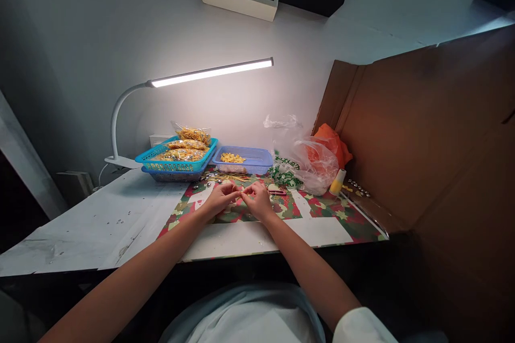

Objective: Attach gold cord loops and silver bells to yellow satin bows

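My left hand (220,198) and my right hand (258,201) meet over the patterned mat (287,206), thumbs and fingertips pinched close together. Whatever lies between the fingertips is too small to make out. Just beyond the hands is a bundle of thin gold-coloured strips (231,177), with several small shiny silver pieces (196,187) to its left. A small pink-handled tool (277,192) rests right beside my right hand.
A lit lamp (213,72) arches over the table. Behind stand a turquoise basket (177,163) of filled bags and a blue basket (257,161) with yellow pieces. Plastic bags (314,166), a yellow-and-white bottle (337,182) and a cardboard wall (422,134) bound the right side.
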Available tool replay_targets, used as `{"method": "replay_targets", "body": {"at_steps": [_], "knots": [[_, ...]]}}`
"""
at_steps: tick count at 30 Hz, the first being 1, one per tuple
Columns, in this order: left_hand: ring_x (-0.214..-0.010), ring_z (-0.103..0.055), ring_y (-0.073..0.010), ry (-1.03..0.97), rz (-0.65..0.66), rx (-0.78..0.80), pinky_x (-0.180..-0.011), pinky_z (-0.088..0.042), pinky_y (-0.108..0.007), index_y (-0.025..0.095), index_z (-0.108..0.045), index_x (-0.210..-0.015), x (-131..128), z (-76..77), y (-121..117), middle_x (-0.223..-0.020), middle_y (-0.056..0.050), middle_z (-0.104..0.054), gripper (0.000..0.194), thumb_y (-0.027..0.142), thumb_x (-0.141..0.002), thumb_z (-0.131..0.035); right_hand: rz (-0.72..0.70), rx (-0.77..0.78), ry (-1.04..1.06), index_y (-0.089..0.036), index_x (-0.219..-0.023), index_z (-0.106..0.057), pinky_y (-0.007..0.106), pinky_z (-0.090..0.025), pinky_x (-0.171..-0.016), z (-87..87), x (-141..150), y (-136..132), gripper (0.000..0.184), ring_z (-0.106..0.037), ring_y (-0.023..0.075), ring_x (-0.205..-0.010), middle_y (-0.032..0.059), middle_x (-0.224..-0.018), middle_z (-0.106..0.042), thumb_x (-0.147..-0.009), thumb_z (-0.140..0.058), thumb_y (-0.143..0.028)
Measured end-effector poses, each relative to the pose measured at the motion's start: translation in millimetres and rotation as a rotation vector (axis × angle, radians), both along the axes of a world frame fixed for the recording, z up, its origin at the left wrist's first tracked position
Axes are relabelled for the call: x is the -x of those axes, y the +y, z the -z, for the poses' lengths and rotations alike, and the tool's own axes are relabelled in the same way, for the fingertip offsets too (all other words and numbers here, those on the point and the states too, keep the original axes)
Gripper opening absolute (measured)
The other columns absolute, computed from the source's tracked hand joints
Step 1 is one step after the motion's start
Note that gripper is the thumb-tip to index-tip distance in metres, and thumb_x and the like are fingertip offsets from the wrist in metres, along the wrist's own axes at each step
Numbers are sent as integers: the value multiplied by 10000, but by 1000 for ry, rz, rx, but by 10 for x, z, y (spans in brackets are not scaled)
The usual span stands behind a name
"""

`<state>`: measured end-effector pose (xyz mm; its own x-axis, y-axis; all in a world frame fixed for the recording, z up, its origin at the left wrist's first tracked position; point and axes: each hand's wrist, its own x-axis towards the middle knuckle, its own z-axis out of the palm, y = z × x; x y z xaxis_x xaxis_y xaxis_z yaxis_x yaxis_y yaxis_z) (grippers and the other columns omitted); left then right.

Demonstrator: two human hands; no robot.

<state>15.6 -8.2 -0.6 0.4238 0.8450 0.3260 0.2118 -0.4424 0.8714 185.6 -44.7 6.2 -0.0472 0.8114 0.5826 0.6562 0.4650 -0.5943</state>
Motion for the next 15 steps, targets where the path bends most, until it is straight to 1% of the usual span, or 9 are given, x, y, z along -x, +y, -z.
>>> {"method": "replay_targets", "body": {"at_steps": [4,8,12,15], "knots": [[-648,-614,-121,-20,-21,-11,-598,-540,-274,132,-638,-919,-4,10,19,-810,4,-645,181,310,-942,-623,-52,9,-33,-200,-735,-653,334,-358,-805,-25,-7,-50,107,-523,198,-876,22,-858,-623,-838,-679,-211],[-656,-617,-123,-33,-31,-16,-606,-542,-278,131,-639,-916,-5,15,26,-816,2,-647,182,311,-939,-627,-86,2,-63,-204,-760,-653,344,-330,-835,-70,-20,-118,66,-506,208,-939,16,-904,-623,-808,-695,-188],[-653,-619,-123,-39,-32,-13,-604,-544,-278,131,-640,-919,-13,5,19,-816,2,-649,180,309,-940,-627,-60,-20,-48,-209,-748,-650,345,-331,-843,-111,-28,-161,74,-504,213,-934,11,-884,-601,-760,-722,-199],[-655,-622,-123,-43,-29,-11,-608,-548,-280,131,-641,-927,-22,-8,4,-819,0,-651,184,314,-943,-624,-21,-37,-13,-205,-737,-655,346,-345,-853,-131,-32,-171,61,-508,218,-930,22,-887,-597,-758,-712,-209]]}}
